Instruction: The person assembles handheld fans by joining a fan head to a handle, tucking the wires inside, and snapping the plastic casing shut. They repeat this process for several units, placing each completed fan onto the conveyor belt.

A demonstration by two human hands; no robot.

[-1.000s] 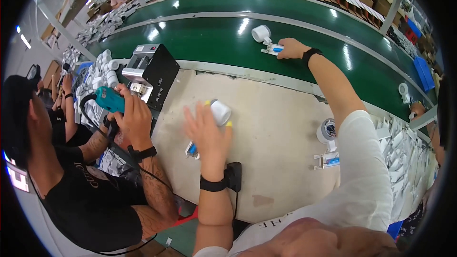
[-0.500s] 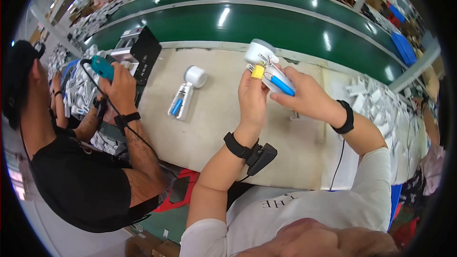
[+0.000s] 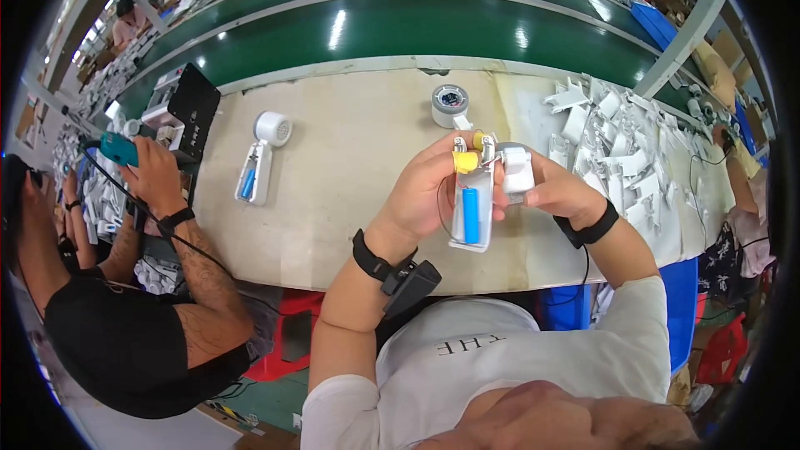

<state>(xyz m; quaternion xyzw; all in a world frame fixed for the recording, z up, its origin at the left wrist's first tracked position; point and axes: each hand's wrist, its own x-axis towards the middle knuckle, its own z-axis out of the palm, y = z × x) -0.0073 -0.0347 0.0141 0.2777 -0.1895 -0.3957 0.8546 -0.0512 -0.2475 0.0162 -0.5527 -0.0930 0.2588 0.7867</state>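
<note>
The left hand is gripping an open white handle near its far end, with the fingers closing around its left side and yellow finger covers showing on the fingertips. The right hand is closing on a white part with a grey edge; whether that part is joining onto the handle, I cannot tell.

The handle is lying between the two hands, above the near half of the table. Its long axis is running near to far, almost straight, with the near end pointing toward the person and the open side facing up. A blue battery is lying lengthwise inside it, and a thin wire is looping out on the left. The left hand is sitting closer to the handle, while the white part is standing just beside its right edge, toward the far end.

Beyond the hands, a round head with a grey rim is resting on the table, its near side partly hiding behind the left hand. Well to the left, another white device is lying with its round end far and its handle near. To the right, loose white pieces are heaping up on the table.
</note>
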